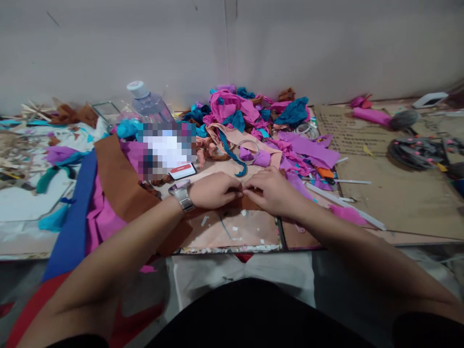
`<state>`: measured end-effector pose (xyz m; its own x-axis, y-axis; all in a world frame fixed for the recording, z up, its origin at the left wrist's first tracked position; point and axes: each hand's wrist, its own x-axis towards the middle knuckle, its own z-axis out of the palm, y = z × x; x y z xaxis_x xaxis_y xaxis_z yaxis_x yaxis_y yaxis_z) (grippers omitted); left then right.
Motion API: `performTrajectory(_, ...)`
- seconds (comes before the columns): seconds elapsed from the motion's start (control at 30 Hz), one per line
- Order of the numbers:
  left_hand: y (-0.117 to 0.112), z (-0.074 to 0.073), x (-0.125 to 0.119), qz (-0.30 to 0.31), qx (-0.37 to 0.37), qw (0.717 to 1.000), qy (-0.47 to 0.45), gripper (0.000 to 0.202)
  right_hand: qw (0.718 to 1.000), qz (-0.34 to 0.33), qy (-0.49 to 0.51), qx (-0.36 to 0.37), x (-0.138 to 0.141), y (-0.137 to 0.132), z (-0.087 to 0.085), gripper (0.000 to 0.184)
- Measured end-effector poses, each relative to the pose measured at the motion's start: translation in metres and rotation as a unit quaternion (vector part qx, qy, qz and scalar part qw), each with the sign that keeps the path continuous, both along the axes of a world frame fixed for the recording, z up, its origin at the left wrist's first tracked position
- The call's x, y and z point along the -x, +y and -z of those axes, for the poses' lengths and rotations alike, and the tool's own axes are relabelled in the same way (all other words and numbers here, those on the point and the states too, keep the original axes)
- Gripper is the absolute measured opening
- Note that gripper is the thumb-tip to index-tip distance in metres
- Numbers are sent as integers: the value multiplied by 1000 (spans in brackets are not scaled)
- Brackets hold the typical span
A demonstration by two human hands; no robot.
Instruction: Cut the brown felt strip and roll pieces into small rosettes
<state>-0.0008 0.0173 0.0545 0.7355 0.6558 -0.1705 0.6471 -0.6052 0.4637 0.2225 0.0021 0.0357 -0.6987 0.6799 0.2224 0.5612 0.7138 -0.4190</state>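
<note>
My left hand [216, 189], with a metal watch [182, 195] on its wrist, meets my right hand [268, 190] at the middle of the table. Thumbs and fingertips of both are pinched together on the edge of a brown strip [250, 203] that looks like crepe paper. Much of this strip lies hidden beneath the hands. A wider brown sheet [121, 181] drapes beside my left forearm, over pink [103, 212] and blue [74, 208] sheets. Just beyond the fingertips lie a twisted teal strip [239, 169] and a clear ring, perhaps a tape roll [250, 151].
Crumpled pink and teal scraps [235, 108] are heaped against the wall. A clear bottle [152, 106] with a white cap stands at the back left. White sticks [348, 208] and an orange-handled tool [325, 173] lie right of my hands, near a cardboard sheet [384, 193].
</note>
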Motion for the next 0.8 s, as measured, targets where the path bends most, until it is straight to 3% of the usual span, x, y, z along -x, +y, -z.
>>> performTrajectory(0.3,-2,-5,13,-19,138,987,-83,40,999,2,32,-26,2,-4,5,12)
performTrajectory(0.8,-5,7,18,-51,150,972,-176,39,995,19,96,-36,4,-7,5,12)
